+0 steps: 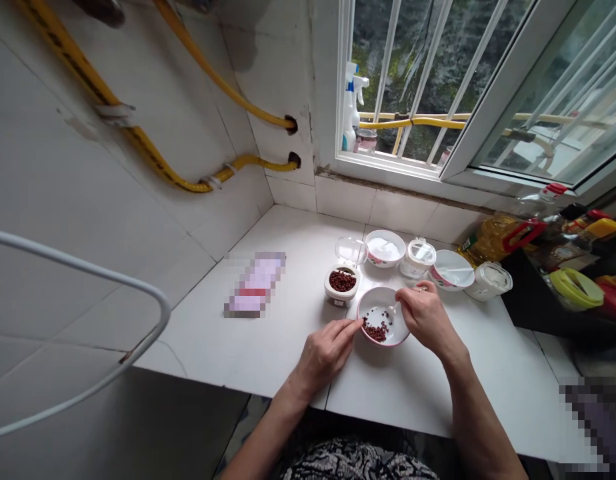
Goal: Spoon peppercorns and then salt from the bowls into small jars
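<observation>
Some reddish-brown peppercorns (376,332) lie in the near side of a white bowl (399,331) with a pink rim, on the white counter. My right hand (427,320) is closed around the handle of a small white spoon (393,308), whose tip points into this bowl. At the bowl's left rim, my left hand (325,357) grips the edge with its fingertips; its thumb is mostly hidden. Just behind and left stands a small white jar (340,295), its clear lid (351,251) flipped up, nearly full of the same peppercorns.
Behind the bowl are a bowl of white powder (385,248), a lidded jar (417,259), another bowl (453,275) and a second white jar (489,281). An oil bottle (498,233) and other bottles crowd the right. A blurred purple item (255,285) lies left; a white cable (161,300) curves farther left.
</observation>
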`<state>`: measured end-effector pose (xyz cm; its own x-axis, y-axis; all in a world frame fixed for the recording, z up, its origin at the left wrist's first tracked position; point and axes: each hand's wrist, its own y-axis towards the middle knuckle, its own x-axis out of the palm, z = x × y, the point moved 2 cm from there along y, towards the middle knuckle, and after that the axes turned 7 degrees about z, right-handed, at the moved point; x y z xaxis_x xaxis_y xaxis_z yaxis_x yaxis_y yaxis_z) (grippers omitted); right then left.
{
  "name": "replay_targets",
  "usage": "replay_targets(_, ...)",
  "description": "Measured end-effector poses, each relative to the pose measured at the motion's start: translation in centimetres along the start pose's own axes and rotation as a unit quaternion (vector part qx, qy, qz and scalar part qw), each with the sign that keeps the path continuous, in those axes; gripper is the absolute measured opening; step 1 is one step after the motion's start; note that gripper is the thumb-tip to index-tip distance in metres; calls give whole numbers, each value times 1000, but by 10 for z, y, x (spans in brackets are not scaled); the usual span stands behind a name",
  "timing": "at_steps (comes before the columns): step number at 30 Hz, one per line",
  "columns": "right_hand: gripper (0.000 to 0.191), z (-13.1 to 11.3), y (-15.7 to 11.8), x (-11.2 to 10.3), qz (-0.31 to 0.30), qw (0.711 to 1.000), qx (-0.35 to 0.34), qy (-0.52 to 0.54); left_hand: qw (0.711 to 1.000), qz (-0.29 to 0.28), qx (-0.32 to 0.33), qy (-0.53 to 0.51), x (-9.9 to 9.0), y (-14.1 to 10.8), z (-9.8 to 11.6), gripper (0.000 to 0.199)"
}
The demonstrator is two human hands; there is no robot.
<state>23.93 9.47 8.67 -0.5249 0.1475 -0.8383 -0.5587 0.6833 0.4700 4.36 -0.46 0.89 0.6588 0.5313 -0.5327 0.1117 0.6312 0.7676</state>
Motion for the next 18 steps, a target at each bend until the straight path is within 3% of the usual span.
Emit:
replay_targets(5,24,-7,-2,-3,-29,996,-3,88,1000,-6,-6,-2,0,-1,-1,45)
replay_targets(11,23,-1,-2,0,-1,995,58,81,1000,-5,-3,4,0,-1,-1,44)
replay_targets(15,24,-5,-2,9,-20,985,83,152,1000,-10,-8,6,0,-1,-1,44)
replay_targets(18,22,-5,-1,12,-7,970,140,199,1000,-11,-8,8,0,-1,-1,44)
